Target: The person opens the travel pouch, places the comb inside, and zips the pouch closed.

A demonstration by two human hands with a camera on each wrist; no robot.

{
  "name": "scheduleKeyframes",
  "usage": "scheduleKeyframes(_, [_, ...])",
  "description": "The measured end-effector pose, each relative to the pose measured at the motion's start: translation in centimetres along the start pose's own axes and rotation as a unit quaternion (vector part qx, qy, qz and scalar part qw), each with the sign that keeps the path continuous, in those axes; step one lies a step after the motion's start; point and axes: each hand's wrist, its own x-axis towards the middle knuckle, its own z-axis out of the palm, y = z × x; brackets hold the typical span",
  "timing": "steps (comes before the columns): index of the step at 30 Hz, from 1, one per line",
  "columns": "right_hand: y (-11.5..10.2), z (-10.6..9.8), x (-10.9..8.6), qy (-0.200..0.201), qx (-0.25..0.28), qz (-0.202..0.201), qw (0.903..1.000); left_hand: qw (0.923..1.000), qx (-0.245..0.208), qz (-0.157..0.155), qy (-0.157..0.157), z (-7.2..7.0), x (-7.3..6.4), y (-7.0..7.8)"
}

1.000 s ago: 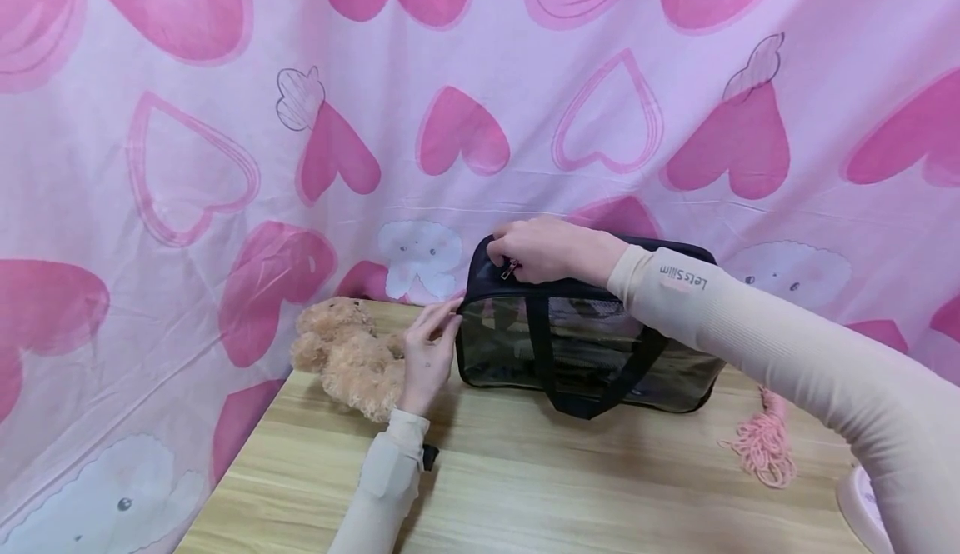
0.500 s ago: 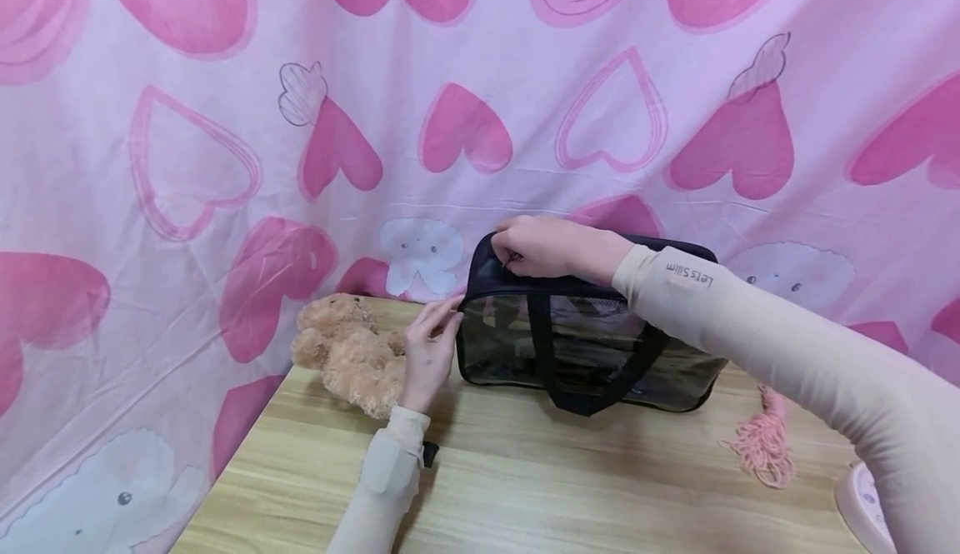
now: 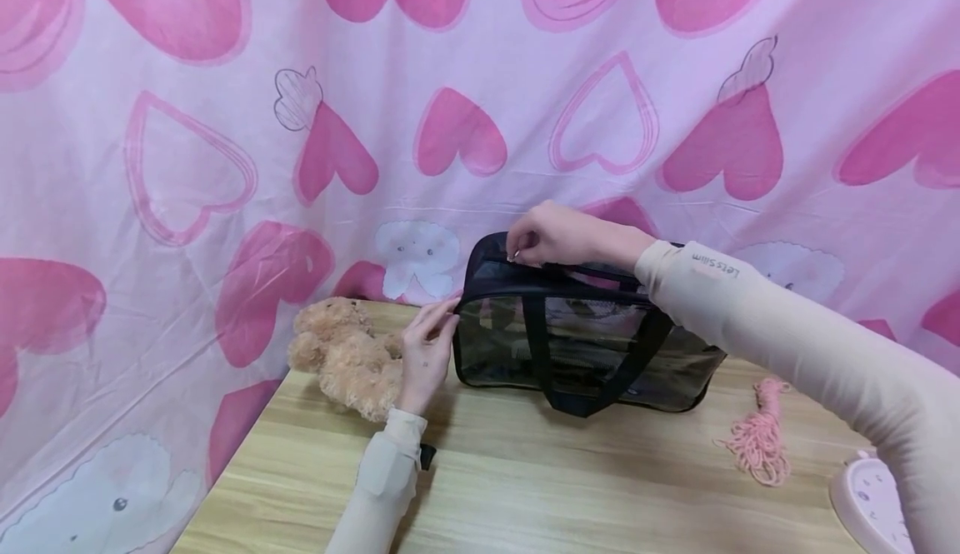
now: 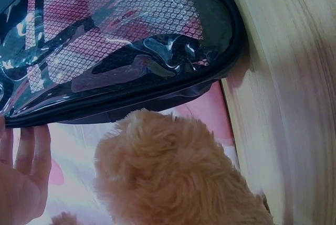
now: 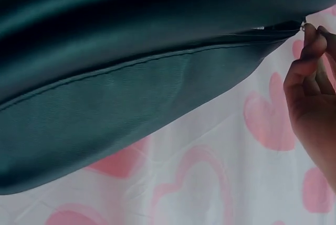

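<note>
A black bag [image 3: 491,350] with see-through smoky sides and a front strap handle [image 3: 577,404] stands upright on the table. My left hand [image 3: 427,354] pinches its upper left edge between thumb and fingers. Over the bag's top, my right hand [image 3: 558,237] pinches the metal zipper pull [image 5: 303,25] at the left part of the zip. A dark gap in the zip shows beside the pull in the right wrist view. Mesh pockets [image 4: 115,20] show through the clear side. A fluffy tan plush toy [image 3: 360,371] lies just left of my left hand.
On the wooden table [image 3: 562,479], a bundle of pink cord [image 3: 761,446] lies right of the bag. A pale pink clock [image 3: 873,500] is partly behind my right sleeve. A heart-print curtain [image 3: 465,54] hangs behind and at the left.
My right hand has moved right and slightly up along the bag's top, drawing the zipper pull with it. A gap shows in the zip. My left hand stays at the edge.
</note>
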Motion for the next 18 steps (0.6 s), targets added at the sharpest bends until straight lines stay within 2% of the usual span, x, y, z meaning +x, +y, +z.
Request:
scheduleKeyframes(5, [0.1, -0.1, -0.5, 0.014, 0.038, 0.052, 0.9978, 1.0, 0.004, -0.003, -0.002, -0.1, 0.0, 0.0])
scheduleKeyframes(7, [0.2, -0.2, -0.8, 0.019, 0.047, 0.061, 0.9968, 1.0, 0.004, -0.005, -0.001, -0.2, 0.0, 0.1])
scheduleKeyframes(15, [1.3, -0.7, -2.4, 0.036, 0.091, 0.045, 0.9941, 1.0, -0.009, 0.002, 0.0, -0.3, 0.0, -0.1])
scheduleKeyframes(18, [1.7, -0.9, -3.1, 0.039, 0.098, 0.059, 0.9926, 0.9998, -0.016, 0.009, 0.002, -0.4, -0.2, -1.1])
